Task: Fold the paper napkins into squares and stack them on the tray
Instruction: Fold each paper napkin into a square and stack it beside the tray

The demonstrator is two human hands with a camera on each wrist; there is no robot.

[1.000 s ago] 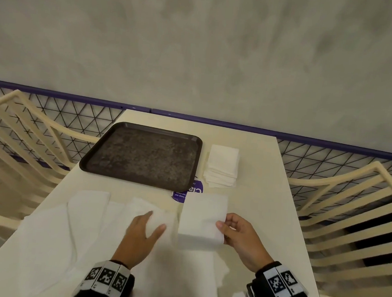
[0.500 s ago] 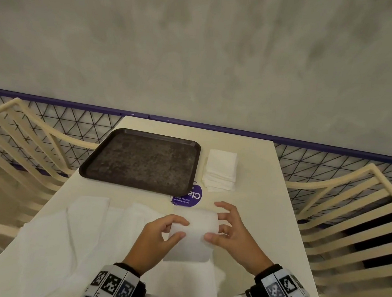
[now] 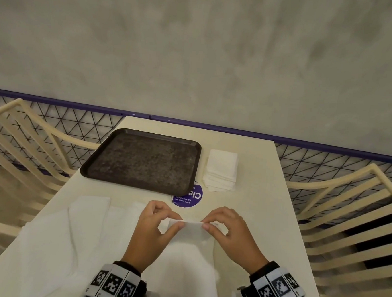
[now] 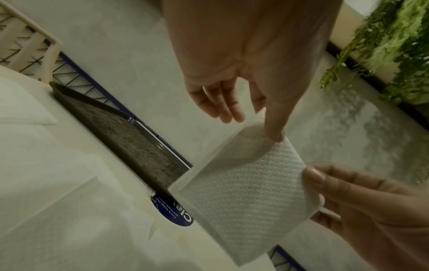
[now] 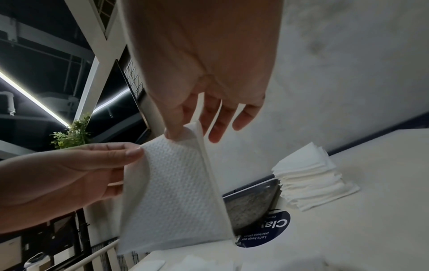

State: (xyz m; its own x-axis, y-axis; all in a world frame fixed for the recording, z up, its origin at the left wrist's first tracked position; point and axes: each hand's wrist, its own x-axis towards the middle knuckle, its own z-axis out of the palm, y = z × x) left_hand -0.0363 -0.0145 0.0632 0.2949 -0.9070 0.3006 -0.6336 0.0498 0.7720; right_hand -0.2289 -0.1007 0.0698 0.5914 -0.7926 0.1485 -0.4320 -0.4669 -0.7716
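I hold one white folded paper napkin (image 3: 190, 231) up off the table between both hands. My left hand (image 3: 177, 221) pinches its upper left corner between thumb and forefinger, and my right hand (image 3: 206, 225) pinches the upper right corner. The left wrist view shows the embossed napkin (image 4: 243, 183) hanging from those pinches; in the right wrist view the napkin (image 5: 176, 192) shows doubled layers along one edge. The dark tray (image 3: 143, 161) lies beyond my hands with nothing on it. A stack of folded napkins (image 3: 221, 171) sits on the table right of the tray.
Several unfolded white napkins (image 3: 67, 243) lie spread over the near left of the cream table (image 3: 251, 210). A purple round sticker (image 3: 188, 197) sits by the tray's near right corner. Cream slatted chairs (image 3: 348, 217) flank the table, and a wire fence (image 3: 328, 162) and wall stand behind.
The napkin lay half-folded on the table under my right hand. My left hand left the spread napkins and joined it, and both hands lifted the napkin by its top corners.
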